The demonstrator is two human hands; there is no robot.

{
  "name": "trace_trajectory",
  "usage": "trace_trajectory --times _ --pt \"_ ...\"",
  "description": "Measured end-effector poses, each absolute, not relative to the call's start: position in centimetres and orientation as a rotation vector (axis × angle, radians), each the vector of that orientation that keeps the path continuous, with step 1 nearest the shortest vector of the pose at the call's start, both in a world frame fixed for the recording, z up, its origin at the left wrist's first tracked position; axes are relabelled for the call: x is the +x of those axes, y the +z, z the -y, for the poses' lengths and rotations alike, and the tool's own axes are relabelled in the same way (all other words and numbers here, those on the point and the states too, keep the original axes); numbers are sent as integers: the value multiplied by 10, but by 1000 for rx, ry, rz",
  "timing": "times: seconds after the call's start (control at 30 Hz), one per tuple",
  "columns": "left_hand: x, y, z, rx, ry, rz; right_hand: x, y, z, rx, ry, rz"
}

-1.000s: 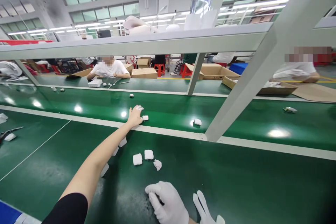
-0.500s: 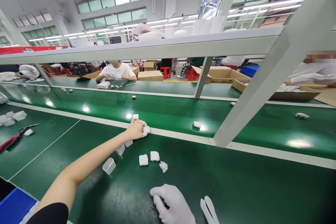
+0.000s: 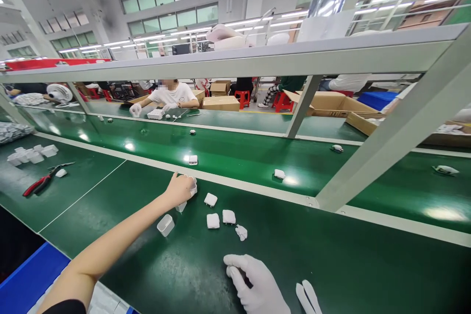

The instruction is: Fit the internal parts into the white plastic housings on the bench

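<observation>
My bare left hand (image 3: 179, 189) reaches out over the green table (image 3: 331, 265), just short of the pale rail (image 3: 235, 182) along the conveyor. Its fingers are curled round a small white plastic piece (image 3: 192, 187). Just to its right lie several white pieces (image 3: 211, 199), two of them side by side (image 3: 213, 221), and a crumpled white scrap (image 3: 241, 232). A small open white tray (image 3: 165, 224) stands below the hand. My right hand (image 3: 253, 282), in a white glove, rests on the table near the bottom edge with its fingers curled under; nothing shows in it. A loose white glove (image 3: 308, 297) lies beside it.
The green conveyor belt (image 3: 239, 157) carries scattered white pieces (image 3: 193, 159), (image 3: 279, 173). A slanted grey frame post (image 3: 390, 132) stands at the right. Red-handled pliers (image 3: 40, 184) and white trays (image 3: 33, 154) lie far left. A seated person (image 3: 171, 95) works opposite. A blue bin (image 3: 29, 279) sits below left.
My left hand has drawn back from the belt over the rail onto the table, closing on a white piece. One more white piece now lies to its right. My right hand barely moved.
</observation>
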State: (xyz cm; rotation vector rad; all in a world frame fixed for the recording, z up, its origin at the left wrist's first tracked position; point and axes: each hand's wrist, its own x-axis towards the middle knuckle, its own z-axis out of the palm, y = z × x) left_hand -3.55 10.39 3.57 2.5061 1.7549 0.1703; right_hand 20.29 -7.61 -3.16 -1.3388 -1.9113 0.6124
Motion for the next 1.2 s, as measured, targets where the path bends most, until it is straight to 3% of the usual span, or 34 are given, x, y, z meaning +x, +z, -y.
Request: trace_trajectory --times 0.17,0.33,0.47,0.63,0.8,0.97,1.2 --pt "-14 47 -36 2556 276 -1539 209 -6 56 -1485 745 1884" --pt "3 8 17 2442 223 -1295 198 19 4 -1613 535 2135" --pt "5 -14 32 2317 312 -1255 169 19 -50 -1698 536 2112" --pt "-9 -7 39 2291 501 -1236 146 10 -86 -1698 697 2059" --pt "-29 0 28 2209 915 -1371 158 19 -62 -1511 882 1985" --pt "-27 12 12 2291 1003 -1328 172 28 -7 -1274 1229 1785" --pt "2 20 5 2355 1176 -735 189 21 43 -1230 924 1622"
